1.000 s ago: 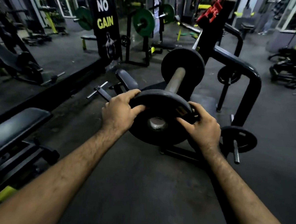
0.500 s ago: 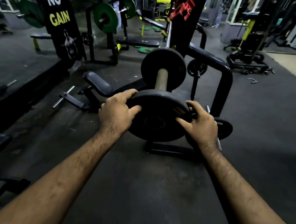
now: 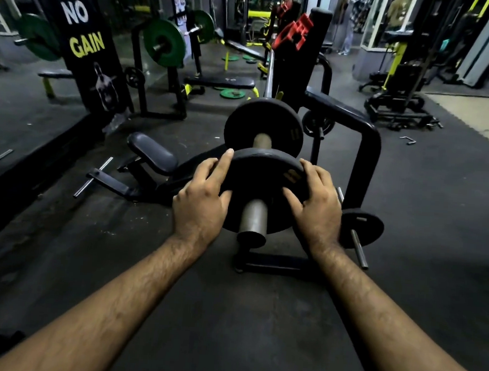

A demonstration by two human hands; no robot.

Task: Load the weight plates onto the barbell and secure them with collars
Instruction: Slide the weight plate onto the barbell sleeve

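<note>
A black weight plate sits on the grey barbell sleeve, whose end sticks out towards me. My left hand grips the plate's left rim and my right hand grips its right rim. Farther along the sleeve a second black plate is on the bar, with a short gap between the two. No collar is visible.
The black rack frame curves to the right, with a small plate on a peg beside my right hand. A padded bench seat lies to the left. Green plates and benches stand behind. A person stands far back.
The plate in my hands has slid onto the sleeve, so the sleeve's end now pokes through its hole towards me. Both hands stay on the rim.
</note>
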